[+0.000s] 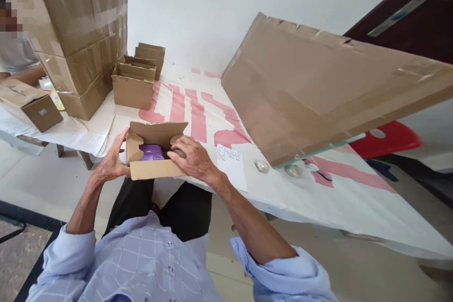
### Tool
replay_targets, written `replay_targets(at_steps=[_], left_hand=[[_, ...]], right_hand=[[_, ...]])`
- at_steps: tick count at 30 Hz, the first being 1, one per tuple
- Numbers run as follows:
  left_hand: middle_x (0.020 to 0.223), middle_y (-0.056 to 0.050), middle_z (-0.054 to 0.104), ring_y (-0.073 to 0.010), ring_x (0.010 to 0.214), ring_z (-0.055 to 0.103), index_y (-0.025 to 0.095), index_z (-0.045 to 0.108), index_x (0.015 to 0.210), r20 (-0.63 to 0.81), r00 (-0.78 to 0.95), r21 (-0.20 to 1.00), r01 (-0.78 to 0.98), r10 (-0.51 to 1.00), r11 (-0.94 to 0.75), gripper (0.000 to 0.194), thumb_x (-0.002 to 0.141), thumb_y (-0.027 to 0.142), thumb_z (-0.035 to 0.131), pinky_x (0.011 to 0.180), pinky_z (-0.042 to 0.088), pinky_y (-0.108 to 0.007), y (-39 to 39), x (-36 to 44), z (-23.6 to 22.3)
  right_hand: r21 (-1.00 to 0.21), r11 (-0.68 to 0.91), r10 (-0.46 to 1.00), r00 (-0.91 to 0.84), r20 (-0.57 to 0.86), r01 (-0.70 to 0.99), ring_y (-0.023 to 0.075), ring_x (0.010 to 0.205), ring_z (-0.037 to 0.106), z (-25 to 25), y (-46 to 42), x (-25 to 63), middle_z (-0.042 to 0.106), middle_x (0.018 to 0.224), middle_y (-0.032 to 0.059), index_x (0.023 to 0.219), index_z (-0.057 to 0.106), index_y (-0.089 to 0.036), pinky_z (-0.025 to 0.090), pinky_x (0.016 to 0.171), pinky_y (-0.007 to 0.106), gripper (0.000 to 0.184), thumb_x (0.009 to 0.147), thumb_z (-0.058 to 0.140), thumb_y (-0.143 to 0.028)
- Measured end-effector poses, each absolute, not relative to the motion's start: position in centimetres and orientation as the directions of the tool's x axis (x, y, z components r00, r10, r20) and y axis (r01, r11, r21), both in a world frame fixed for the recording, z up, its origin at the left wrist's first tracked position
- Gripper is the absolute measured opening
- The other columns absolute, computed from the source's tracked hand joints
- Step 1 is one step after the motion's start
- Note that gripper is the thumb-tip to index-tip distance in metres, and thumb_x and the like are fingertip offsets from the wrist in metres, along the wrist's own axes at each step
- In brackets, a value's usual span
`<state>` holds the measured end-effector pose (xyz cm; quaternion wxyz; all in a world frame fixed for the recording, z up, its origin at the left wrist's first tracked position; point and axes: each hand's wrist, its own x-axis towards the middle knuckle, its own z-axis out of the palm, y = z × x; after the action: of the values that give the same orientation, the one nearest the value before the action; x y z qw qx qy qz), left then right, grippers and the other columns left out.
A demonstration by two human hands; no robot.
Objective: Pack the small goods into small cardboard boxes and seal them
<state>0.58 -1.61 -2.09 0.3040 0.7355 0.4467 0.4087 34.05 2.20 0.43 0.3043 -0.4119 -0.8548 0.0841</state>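
Observation:
An open cardboard box (148,171) is at the table's front edge, its flaps folded out and its opening towards me. Inside lies a purple packet or box (152,152), partly covered by the flaps. My left hand (112,160) grips the left side of the cardboard box, thumb near the front flap and fingers behind. On the right side, my right hand (194,155) is closed around the box's edge, with its fingertips curled into the opening. Whether those fingertips also touch the purple item cannot be seen.
Taped cartons (85,42) are stacked at the left, with a smaller box (31,104) beside them near another person. Several open boxes (133,92) stand behind. A sticker sheet (231,165), a glass-like round object (262,166) and a large leaning cardboard panel (318,89) are at the right.

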Motion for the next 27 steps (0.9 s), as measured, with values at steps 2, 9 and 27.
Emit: replay_targets(at_steps=[2,9,27], left_hand=[[0.187,-0.022,0.031,-0.0514,0.169,0.04,0.035,0.016,0.186,0.322,0.278,0.827,0.383,0.905,-0.412,0.145,0.072,0.058,0.102,0.125,0.053,-0.068,-2.0,0.7,-2.2],[0.185,-0.028,0.033,-0.0526,0.171,0.037,0.027,0.016,0.186,0.333,0.295,0.849,0.32,0.896,-0.42,0.152,0.069,0.072,0.103,0.132,0.042,-0.073,-1.7,2.0,-4.0],[0.174,-0.019,0.039,-0.0465,0.161,0.043,0.034,0.023,0.184,0.44,0.271,0.812,0.287,0.856,-0.509,0.139,0.072,0.056,0.102,0.122,0.056,-0.067,-0.9,4.6,-5.1]], right_hand=[[-0.485,0.629,0.775,-0.441,0.452,0.607,0.0295,0.103,0.07,-0.2,2.8,35.4,0.074,0.102,0.0091,0.093,0.076,-0.026,0.061,0.099,0.049,0.019,0.106,0.069,-0.039],[-0.689,0.512,0.859,-0.325,0.396,0.513,0.0282,0.1,0.071,-1.6,3.8,40.1,0.074,0.1,0.008,0.084,0.073,-0.027,0.06,0.096,0.047,0.031,0.104,0.069,-0.051],[-0.734,0.452,0.892,-0.279,0.356,0.507,0.0307,0.109,0.075,-2.2,3.6,41.7,0.08,0.108,0.0096,0.089,0.08,-0.028,0.061,0.104,0.051,0.035,0.103,0.069,-0.058]])
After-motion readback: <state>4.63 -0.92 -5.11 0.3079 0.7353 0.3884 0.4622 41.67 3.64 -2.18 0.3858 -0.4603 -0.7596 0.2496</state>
